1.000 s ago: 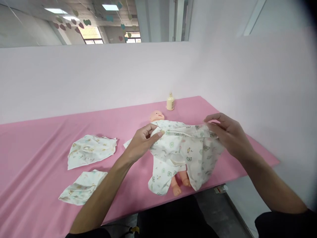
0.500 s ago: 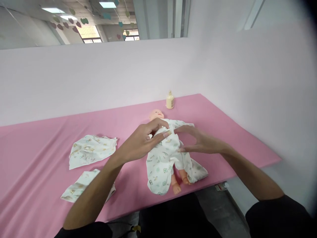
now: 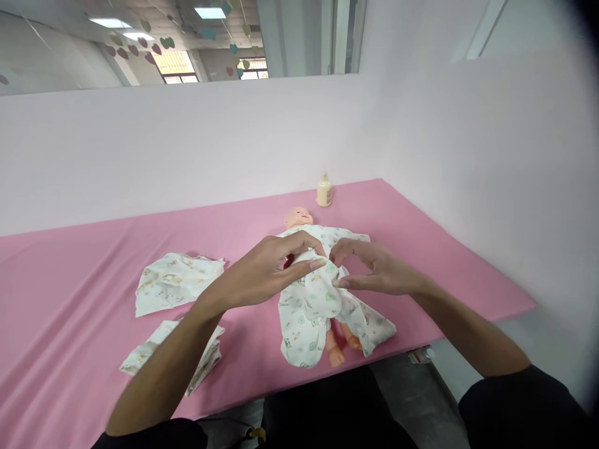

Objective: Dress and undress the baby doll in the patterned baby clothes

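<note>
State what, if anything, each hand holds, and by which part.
The left hand pinches the printed baby pants at the bunched waist end; whether the right hand grips them is unclear.

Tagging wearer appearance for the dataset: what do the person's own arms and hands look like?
Left hand and right hand: no gloves, watch or bracelet visible. Left sleeve and right sleeve: plain black, leaving both forearms bare. No markings or cables visible.

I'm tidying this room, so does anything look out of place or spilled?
Possibly the small object below the front right edge of the pink-covered table, too blurred to identify: it sits low, partly hidden, while the bottle stands upright on top. I see no spill.
</note>
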`<state>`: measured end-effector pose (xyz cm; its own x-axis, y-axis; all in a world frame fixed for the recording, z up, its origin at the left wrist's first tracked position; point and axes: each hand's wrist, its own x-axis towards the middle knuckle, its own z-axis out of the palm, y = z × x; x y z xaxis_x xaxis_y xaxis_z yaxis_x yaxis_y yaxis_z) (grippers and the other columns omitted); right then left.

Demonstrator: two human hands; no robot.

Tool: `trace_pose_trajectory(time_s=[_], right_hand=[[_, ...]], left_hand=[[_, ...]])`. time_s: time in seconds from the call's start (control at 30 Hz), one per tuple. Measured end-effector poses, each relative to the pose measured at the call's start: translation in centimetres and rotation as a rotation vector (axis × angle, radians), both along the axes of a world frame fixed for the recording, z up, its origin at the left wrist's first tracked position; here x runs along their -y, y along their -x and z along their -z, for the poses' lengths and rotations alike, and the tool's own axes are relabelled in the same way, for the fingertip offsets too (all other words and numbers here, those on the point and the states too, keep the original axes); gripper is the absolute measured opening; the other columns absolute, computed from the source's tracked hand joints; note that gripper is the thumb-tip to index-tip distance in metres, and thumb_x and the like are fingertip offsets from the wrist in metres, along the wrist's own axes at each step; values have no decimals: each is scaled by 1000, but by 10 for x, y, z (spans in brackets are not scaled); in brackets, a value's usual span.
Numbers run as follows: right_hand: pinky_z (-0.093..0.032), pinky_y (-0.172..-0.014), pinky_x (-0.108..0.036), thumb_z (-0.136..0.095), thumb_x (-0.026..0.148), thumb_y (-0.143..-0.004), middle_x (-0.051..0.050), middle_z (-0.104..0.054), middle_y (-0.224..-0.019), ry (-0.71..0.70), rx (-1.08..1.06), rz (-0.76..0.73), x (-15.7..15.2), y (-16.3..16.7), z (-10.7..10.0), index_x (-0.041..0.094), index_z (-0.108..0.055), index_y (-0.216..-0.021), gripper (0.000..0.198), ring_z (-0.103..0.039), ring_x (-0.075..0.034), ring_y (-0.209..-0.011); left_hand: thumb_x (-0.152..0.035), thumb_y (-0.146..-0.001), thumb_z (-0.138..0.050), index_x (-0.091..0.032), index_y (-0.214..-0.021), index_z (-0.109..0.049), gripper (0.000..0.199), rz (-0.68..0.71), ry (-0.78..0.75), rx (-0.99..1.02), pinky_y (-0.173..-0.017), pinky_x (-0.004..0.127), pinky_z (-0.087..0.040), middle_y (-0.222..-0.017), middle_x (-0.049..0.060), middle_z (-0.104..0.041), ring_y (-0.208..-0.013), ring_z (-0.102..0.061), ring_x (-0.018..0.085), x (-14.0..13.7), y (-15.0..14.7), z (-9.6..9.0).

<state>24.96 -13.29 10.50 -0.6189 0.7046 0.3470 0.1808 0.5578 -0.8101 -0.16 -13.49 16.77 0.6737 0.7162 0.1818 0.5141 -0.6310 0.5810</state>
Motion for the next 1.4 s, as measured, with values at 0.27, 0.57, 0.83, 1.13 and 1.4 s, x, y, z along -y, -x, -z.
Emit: trace_pose_trajectory(time_s=[0.27,0.57,0.83,1.13,1.4], right_hand=[[-46,-79,-30,-73,44,-85,1,-58,-90,24,155,-121,-1,2,7,21,-58,-90,27,-54,-14,-84],[-46,-68,-30,-52,39,-100,-1,-55,-83,47,-74,-154,2,-13,-5,20,-54,-79,28,-52,-12,-74],[-47,-62,-28,-53,42,-100,-2,-61,-83,-20,-10,-15,12,-30,-33,21,-57,-86,26,-56,-13,-72],[-32,-46,-25,-61,50,-93,3,-52,-62,-163,161,378,19,-60,-55,23,-62,-81,30,-44,-10,-53],[-27,-46,-28,-59,54,-93,3,-47,-53,-373,396,604,29,-66,-68,24,-67,-77,35,-38,-10,-46]], left_hand=[[-51,-98,-47,-27,-113,-66,34,66,-23,-40,-55,23,-34,-69,-2,-51,-59,-45,11,3,-1,-1],[-56,-93,-55,-22,-91,-64,35,109,165,-120,-51,23,-27,-64,-3,-46,-54,-39,10,-5,6,-4],[-52,-90,-61,-19,-81,-63,33,191,4,-96,-70,26,-44,-92,4,-60,-80,-54,14,-12,10,-21],[-46,-83,-70,-22,-63,-59,34,19,-58,165,-77,34,-51,-83,5,-66,-87,-62,20,-16,46,-50],[-59,-81,-69,-25,-79,-69,35,-66,-307,-48,-82,31,-44,-85,4,-62,-92,-54,21,-19,45,-43]])
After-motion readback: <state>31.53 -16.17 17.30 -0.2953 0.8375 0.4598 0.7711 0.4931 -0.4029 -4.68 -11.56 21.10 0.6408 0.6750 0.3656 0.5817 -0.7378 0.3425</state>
